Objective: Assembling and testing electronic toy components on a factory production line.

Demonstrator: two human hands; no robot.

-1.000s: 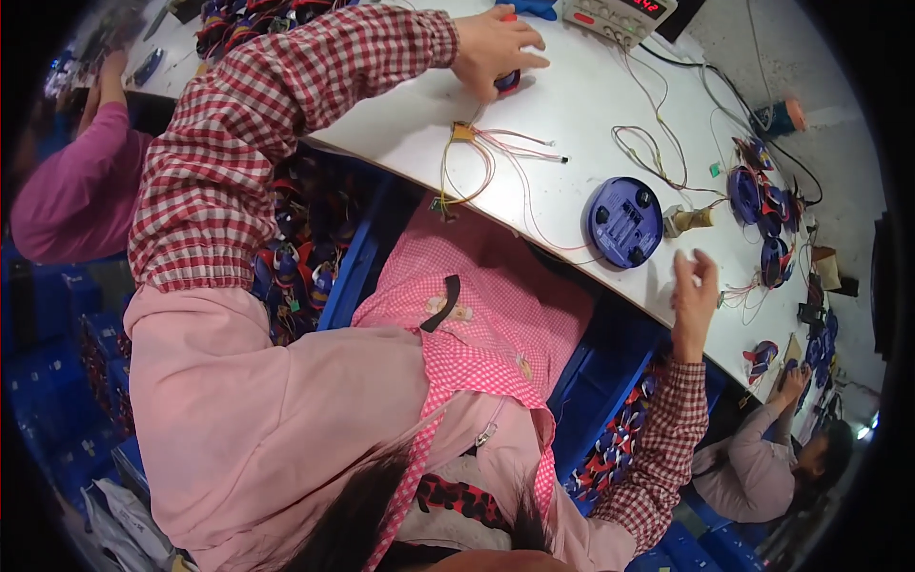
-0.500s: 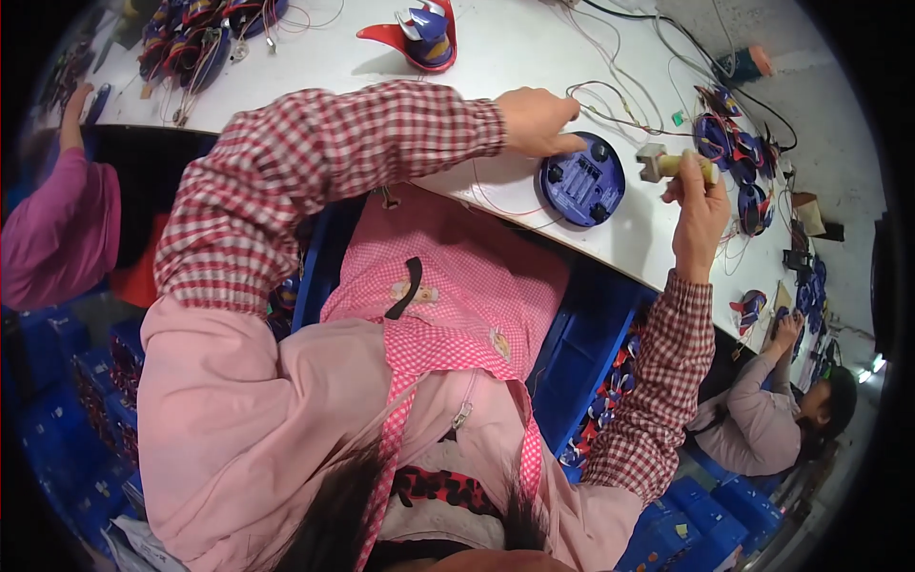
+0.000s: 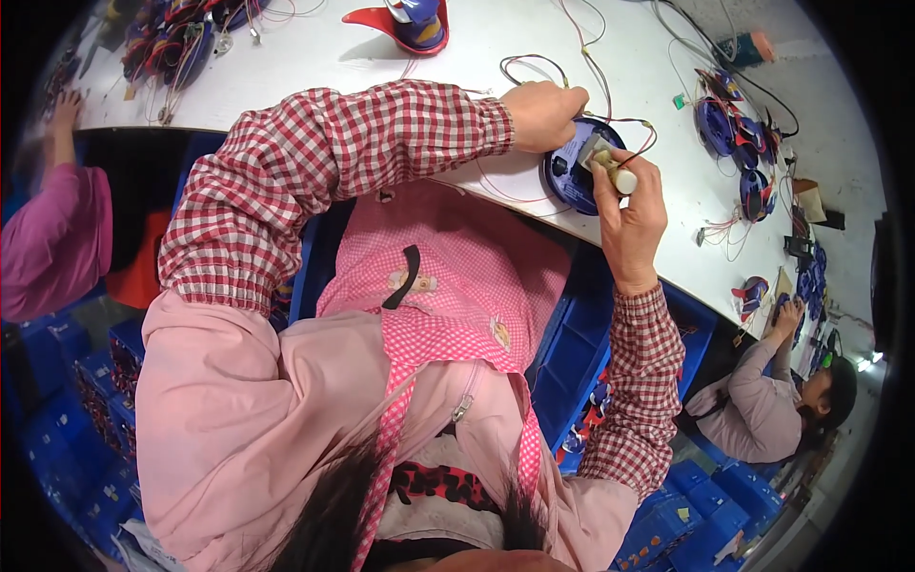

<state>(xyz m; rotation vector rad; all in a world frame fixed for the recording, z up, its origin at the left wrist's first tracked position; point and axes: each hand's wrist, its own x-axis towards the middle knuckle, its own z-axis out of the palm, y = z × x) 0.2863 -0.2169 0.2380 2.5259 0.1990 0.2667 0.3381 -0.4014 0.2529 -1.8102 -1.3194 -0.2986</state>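
A round dark-blue plastic base [image 3: 560,190] with a recessed, light-marked middle lies on the white table near its front edge. My left hand [image 3: 543,114] is closed at the base's far left rim, beside thin dark wires [image 3: 593,71]; what its fingers hold, if anything, is hidden. In my right hand [image 3: 634,214] is a short cream cylindrical handle [image 3: 624,181] with a grey block head [image 3: 599,151]. That head is over the middle of the base; I cannot tell whether it touches. A dark wire loops beside the handle.
A red, white and blue figure part [image 3: 419,27] stands on the table [image 3: 505,57] beyond my left arm. Wired blue and red parts [image 3: 729,129] lie at the right, more at the far left. Blue bins [image 3: 562,353] stand below the edge. Other people sit at both sides.
My right hand has brought the cream-handled block leftward from beside the base to over it. My left hand has curled its fingers and shifted slightly right. The wires have moved.
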